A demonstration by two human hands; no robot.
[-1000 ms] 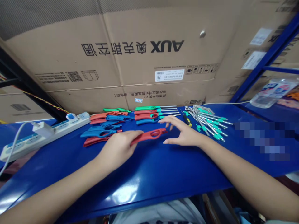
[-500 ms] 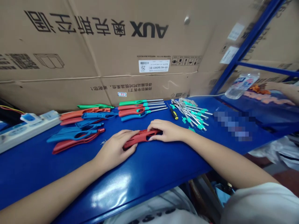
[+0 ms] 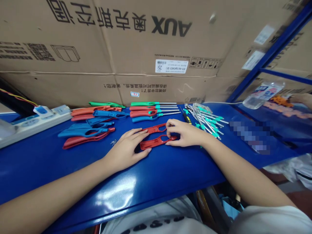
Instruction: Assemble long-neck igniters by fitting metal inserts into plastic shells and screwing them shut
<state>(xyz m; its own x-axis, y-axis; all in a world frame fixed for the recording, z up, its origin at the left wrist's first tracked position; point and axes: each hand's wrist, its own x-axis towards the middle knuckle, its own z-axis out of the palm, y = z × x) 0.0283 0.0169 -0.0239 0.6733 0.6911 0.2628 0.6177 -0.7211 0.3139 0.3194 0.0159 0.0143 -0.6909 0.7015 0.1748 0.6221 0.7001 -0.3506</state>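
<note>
Two red lighter-shell halves lie side by side on the blue table, their hollow inner sides up: a rear half [image 3: 156, 128] and a front half [image 3: 153, 142]. My left hand [image 3: 128, 148] rests at their left ends, fingers on the rear half and thumb beside the front half. My right hand [image 3: 184, 133] is at their right ends, its fingers curled round the tip of the front half and touching the rear one. Small screws [image 3: 113, 142] lie left of my left hand. Behind my hands are assembled lighters [image 3: 143, 113] with metal tubes.
Red, blue, orange and green shells [image 3: 85, 130] are piled left, by a white power strip [image 3: 48, 117]. Metal tubes with teal parts [image 3: 207, 120] and a yellow-black screwdriver [image 3: 187, 117] lie right. A plastic bottle [image 3: 264, 94] and another person's hand [image 3: 302, 99] are far right.
The red shell that was closed between my hands is now two separate halves lying flat. My left fingers have spread out over them. The view has shifted slightly.
</note>
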